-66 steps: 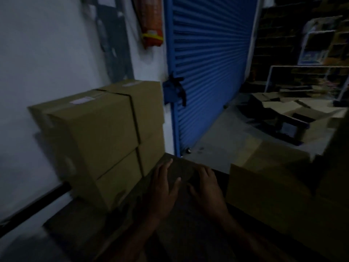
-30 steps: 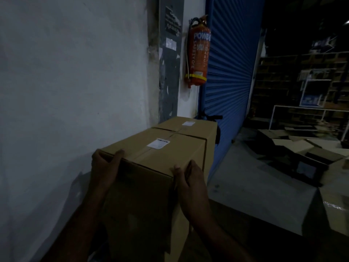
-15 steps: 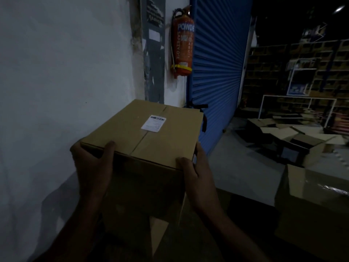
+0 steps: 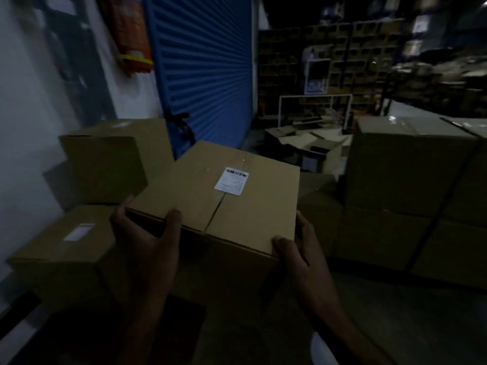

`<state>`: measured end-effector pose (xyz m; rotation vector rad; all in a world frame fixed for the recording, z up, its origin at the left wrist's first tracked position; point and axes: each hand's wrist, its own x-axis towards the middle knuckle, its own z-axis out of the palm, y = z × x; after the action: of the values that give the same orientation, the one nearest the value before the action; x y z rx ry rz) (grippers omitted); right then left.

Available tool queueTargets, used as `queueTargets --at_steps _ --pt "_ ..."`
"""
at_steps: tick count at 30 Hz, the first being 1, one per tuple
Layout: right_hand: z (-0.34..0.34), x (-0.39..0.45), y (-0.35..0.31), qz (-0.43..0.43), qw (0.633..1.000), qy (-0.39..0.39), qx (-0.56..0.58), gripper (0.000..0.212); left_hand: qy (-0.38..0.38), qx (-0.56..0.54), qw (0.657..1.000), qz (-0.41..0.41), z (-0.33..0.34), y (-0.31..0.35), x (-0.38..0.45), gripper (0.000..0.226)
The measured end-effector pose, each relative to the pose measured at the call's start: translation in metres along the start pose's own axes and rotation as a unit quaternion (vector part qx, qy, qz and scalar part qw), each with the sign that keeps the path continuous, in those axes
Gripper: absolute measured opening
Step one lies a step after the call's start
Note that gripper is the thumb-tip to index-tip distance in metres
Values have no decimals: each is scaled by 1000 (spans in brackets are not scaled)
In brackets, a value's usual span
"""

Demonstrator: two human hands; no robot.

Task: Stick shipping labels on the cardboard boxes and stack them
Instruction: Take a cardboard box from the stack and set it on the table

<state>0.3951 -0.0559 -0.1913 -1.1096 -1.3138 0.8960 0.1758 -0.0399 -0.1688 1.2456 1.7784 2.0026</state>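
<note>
in front of the blue roller shutter [image 4: 205, 75], left hand [image 4: 147, 241] and right hand [image 4: 297, 248] clamp the labelled brown cardboard box [image 4: 224, 201]; keep it level, lower squarely.

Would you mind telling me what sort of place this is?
Most likely a dim warehouse or dispatch area: a blue corrugated roller shutter, tall dark storage racks, and stacked brown cardboard boxes around the person.

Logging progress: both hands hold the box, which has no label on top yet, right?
Not quite. Both the left hand and the right hand do hold the box, but the head view shows a white label already stuck on top.
</note>
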Motion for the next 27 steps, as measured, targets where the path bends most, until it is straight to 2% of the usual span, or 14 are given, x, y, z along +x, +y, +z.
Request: queueTargets --at_steps 2,5,8,12,14,17,22,24,27 --pt "-34 -16 13 28 999 35 2 65 -31 5 1000 4 25 -3 -29 78" --pt "-81 -40 33 86 994 69 27 54 -97 24 995 -21 60 -11 -74 83" --pt "-122 -60 55 108 986 124 -29 61 -178 15 982 -66 96 -20 -117 82" --pt "-168 -81 83 149 968 192 -69 63 -325 -32 936 -131 144 -41 -161 86" --pt "-187 -89 98 179 955 218 -86 73 -383 -37 910 -154 164 -50 -179 93" --pt "-210 -100 114 210 940 251 -94 81 -446 -20 882 -150 192 -53 -202 91" --pt "-233 -112 135 243 905 311 -158 88 -507 -8 853 -127 236 -58 -226 85" --pt "-237 -117 138 238 888 340 -200 83 -538 2 836 -112 250 -60 -233 86" --pt "-240 -121 143 212 842 385 -313 64 -560 11 824 -85 273 -60 -236 103"
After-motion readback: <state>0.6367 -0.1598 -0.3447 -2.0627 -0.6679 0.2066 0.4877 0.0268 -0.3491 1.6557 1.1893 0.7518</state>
